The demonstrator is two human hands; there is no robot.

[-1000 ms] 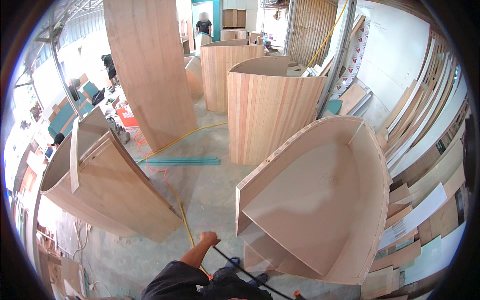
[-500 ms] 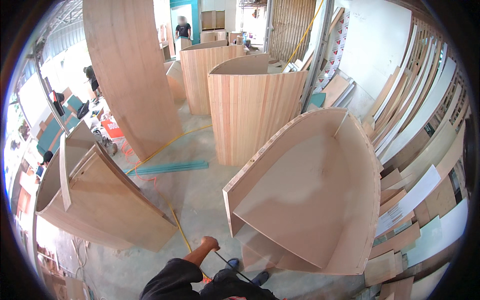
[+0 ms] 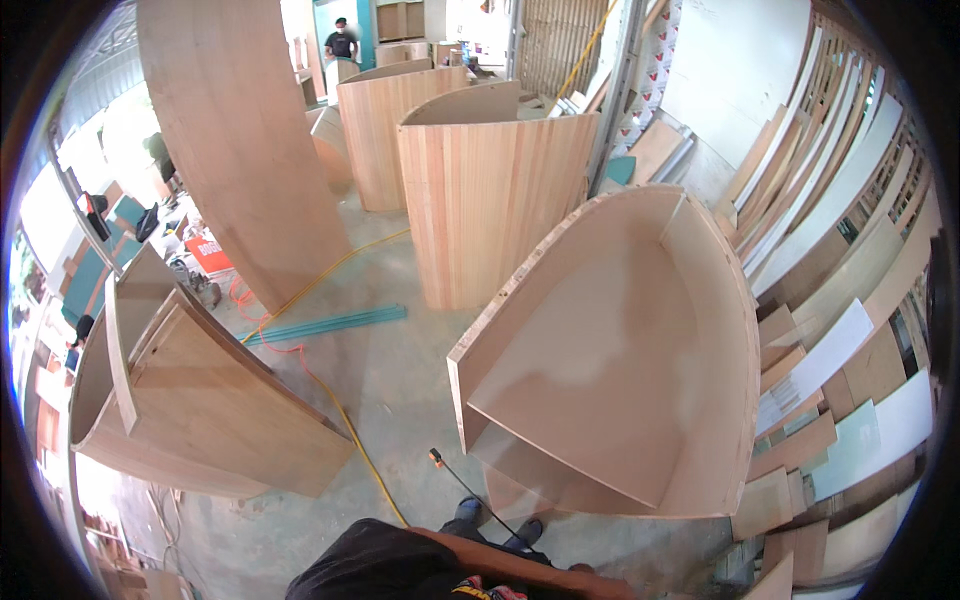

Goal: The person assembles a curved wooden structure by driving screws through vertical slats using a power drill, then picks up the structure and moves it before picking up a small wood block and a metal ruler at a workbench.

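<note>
My left forearm (image 3: 490, 555) reaches across my body toward the right at the lower edge. My left hand (image 3: 605, 585) is smeared and partly cut off there, so its fingers do not show. I cannot make out my right hand. A thin black cord (image 3: 478, 494) runs up from near my shoes and ends in an orange and dark fitting (image 3: 435, 458), with no hand on that end. Just right of it stands a large curved wooden cabinet shell (image 3: 590, 370) with a slanted inner panel.
Slatted curved wooden units (image 3: 495, 215) stand ahead. A tall plywood sheet (image 3: 240, 150) and another curved unit (image 3: 230, 410) are on the left. A yellow hose (image 3: 365, 465) and teal strips (image 3: 330, 326) lie on the floor. Boards (image 3: 800, 400) lean along the right. A person (image 3: 341, 42) stands far back.
My left hand has let go of the black cord and swung right, across my body. The cord's fitted end now shows. The view has shifted slightly.
</note>
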